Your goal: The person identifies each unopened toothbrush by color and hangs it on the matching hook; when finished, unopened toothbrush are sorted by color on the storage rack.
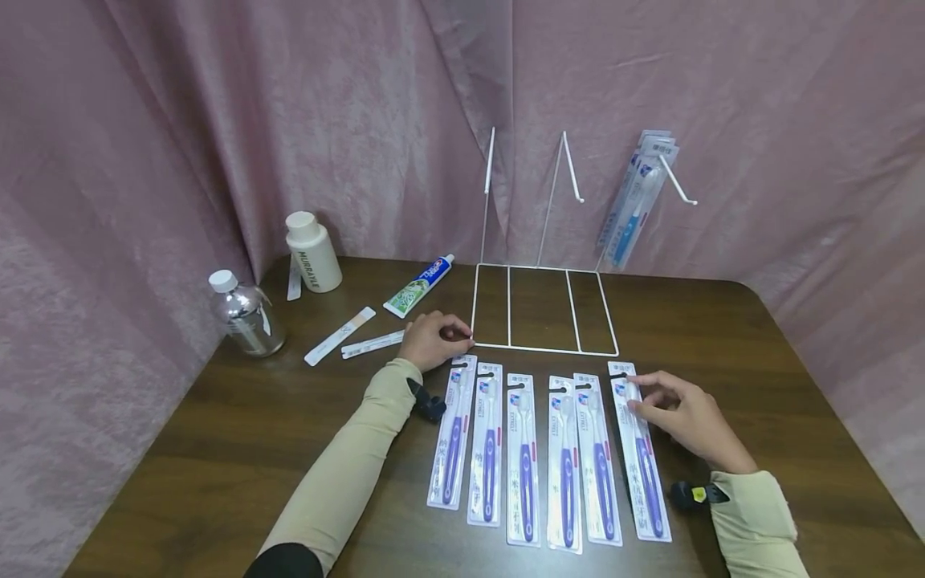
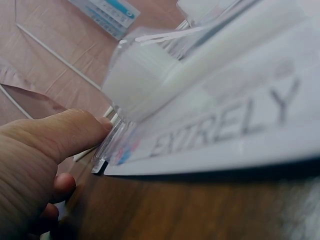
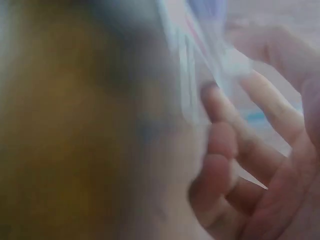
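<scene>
Several packaged toothbrushes with purple handles lie in a row before the white wire rack. In the head view my left hand (image 1: 432, 340) is above the leftmost toothbrush pack (image 1: 452, 433), at the rack's front-left corner. The left wrist view has the thumb (image 2: 82, 131) stretched to the pack's (image 2: 220, 110) top end, other fingers loosely bent. On the right, my right hand (image 1: 686, 413) pinches the upper right edge of the rightmost toothbrush pack (image 1: 640, 457) between thumb and finger. That pack (image 3: 187, 75) is blurred in the right wrist view.
The wire rack (image 1: 538, 348) has three hooks; several blue toothbrush packs (image 1: 639, 197) hang from the right one. Left of it lie a toothpaste tube (image 1: 419, 286) and slim white packets (image 1: 340, 336). A white bottle (image 1: 314, 253) and a clear bottle (image 1: 247, 317) stand farther left.
</scene>
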A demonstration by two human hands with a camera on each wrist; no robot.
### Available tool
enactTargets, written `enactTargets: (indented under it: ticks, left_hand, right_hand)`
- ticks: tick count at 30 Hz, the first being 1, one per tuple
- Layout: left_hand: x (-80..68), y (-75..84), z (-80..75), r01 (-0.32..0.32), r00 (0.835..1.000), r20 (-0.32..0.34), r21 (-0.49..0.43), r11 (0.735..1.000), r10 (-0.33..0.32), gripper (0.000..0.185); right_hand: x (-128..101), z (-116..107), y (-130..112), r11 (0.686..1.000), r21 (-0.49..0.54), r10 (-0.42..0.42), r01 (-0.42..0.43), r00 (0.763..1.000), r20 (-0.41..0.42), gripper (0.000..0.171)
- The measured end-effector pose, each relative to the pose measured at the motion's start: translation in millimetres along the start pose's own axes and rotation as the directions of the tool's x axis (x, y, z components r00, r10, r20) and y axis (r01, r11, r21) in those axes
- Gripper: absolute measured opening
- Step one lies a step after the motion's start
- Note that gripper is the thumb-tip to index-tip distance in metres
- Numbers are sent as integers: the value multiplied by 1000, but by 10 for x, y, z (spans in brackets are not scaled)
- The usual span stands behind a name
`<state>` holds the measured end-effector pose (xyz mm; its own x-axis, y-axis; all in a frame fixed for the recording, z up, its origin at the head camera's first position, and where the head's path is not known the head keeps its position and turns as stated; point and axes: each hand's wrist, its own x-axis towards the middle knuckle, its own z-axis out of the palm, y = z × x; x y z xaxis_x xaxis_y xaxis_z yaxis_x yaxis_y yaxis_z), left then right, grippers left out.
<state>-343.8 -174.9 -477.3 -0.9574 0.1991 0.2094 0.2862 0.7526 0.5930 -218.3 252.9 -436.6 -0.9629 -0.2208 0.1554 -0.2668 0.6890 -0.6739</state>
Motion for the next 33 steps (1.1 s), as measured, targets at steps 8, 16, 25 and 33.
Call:
enactTargets:
  ticks: [8, 16, 25, 33]
  left_hand:
    - [-5, 4, -7, 1, 1000, -1, -12, 1000, -1, 19]
    - [-28, 48, -25, -8, 1000, -4, -9, 1000, 8, 19]
    - [-47, 60, -81, 4, 1000, 0, 2, 1000, -4, 20]
    - [-19, 39, -4, -4, 1000, -15, 11, 1000, 4, 18]
  right_hand:
    - [474, -186, -709, 960, -138, -281, 245, 860, -425, 43]
    - [958, -246, -1440, 896, -100, -375, 432, 619, -690, 43]
    - [1263, -129, -1586, 902, -85, -367, 423, 648, -668, 40]
    - [1765, -92, -1460, 944, -144, -318, 297, 703, -636, 38]
